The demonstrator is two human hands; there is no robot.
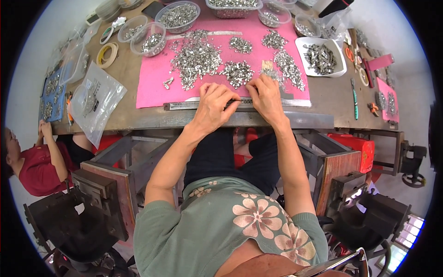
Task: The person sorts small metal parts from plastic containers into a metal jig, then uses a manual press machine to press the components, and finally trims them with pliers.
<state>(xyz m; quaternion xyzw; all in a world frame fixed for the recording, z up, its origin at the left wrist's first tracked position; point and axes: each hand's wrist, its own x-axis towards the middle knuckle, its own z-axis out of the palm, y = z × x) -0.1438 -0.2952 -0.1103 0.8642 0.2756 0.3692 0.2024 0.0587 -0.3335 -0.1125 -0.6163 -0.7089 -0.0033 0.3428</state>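
Observation:
My left hand (213, 105) rests over a long metal strip with scale-like marks (183, 105) at the front edge of a pink mat (152, 87). Its thumb and forefinger are pinched together near a small dark bit, too small to name. Close beside it, my right hand (266, 100) is bent with fingertips pressed down at the same strip; what they hold is hidden. Just beyond my fingers lies a heap of small silvery metal parts (236, 74). A larger heap of such parts (196, 60) spreads beyond my left hand, and another pile (289, 69) lies beyond my right.
Clear plastic tubs of metal parts (177, 17) line the far side. A white tray (341, 64) stands right, near a teal-handled tool (355, 104). A tape roll (107, 55) and plastic bag (99, 99) lie left. Another person (44, 159) sits far left; vises (99, 198) flank me.

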